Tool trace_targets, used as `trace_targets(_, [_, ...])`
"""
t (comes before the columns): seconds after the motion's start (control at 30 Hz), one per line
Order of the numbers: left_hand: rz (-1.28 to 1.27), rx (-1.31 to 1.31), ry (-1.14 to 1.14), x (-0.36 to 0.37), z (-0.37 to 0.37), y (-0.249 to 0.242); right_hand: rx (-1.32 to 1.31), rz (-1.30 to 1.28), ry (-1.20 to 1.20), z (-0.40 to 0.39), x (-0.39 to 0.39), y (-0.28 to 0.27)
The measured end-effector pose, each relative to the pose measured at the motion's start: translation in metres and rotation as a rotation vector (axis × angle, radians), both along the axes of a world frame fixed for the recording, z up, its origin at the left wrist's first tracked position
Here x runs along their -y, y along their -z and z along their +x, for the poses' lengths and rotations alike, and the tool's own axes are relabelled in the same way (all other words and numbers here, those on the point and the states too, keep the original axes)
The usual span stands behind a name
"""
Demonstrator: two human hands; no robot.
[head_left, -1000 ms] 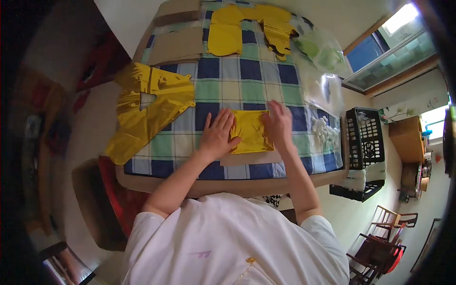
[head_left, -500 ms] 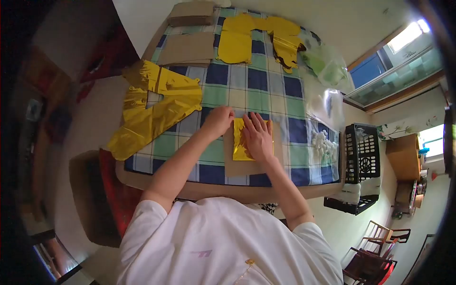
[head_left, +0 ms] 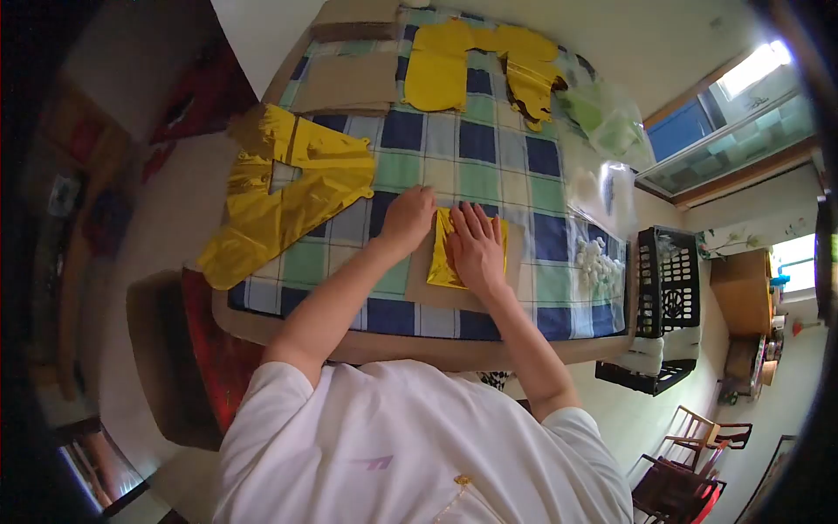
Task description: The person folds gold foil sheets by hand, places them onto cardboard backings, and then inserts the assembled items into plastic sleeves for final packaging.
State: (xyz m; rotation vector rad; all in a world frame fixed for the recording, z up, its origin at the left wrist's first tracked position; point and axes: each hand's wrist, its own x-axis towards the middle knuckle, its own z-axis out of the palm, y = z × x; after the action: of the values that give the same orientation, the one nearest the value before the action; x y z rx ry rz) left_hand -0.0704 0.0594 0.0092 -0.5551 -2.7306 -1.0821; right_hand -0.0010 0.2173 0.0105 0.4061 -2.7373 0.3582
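Shifted off the foil (head_left: 443,264), the left hand (head_left: 408,222) bunches beside it — gripping anything or not, I cannot tell — while the flat right hand (head_left: 477,257) covers foil on cardboard (head_left: 421,281), where slack pressure could let it spring up.

Left hand (head_left: 408,221) curled, right hand (head_left: 477,253) flat.

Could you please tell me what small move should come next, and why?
Perhaps smooth the folded gold foil outward with the right hand: that hand lies flat on it, above the cardboard sheet, and the exposed foil looks creased.
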Motion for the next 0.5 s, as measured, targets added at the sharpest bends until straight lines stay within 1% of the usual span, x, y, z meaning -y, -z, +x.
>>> trace_targets(0.1, [-0.002, -0.034, 0.005, 0.001, 0.004, -0.004, -0.025, -0.009, 0.0, 0.0, -0.001, 0.003])
trace_targets(0.2, [-0.009, -0.049, -0.053, -0.004, 0.002, -0.002, -0.008, 0.01, -0.002, 0.003, 0.0, -0.001])
trace_targets(0.3, [-0.1, 0.009, -0.079, -0.008, 0.006, -0.014, 0.005, 0.021, 0.003, 0.002, 0.001, -0.001])
trace_targets(0.4, [0.026, -0.256, -0.043, -0.03, 0.023, -0.014, 0.021, 0.026, -0.002, 0.002, -0.001, 0.002])
trace_targets(0.5, [0.108, -0.136, 0.063, -0.053, 0.053, -0.003, 0.028, -0.033, -0.006, 0.003, -0.005, 0.007])
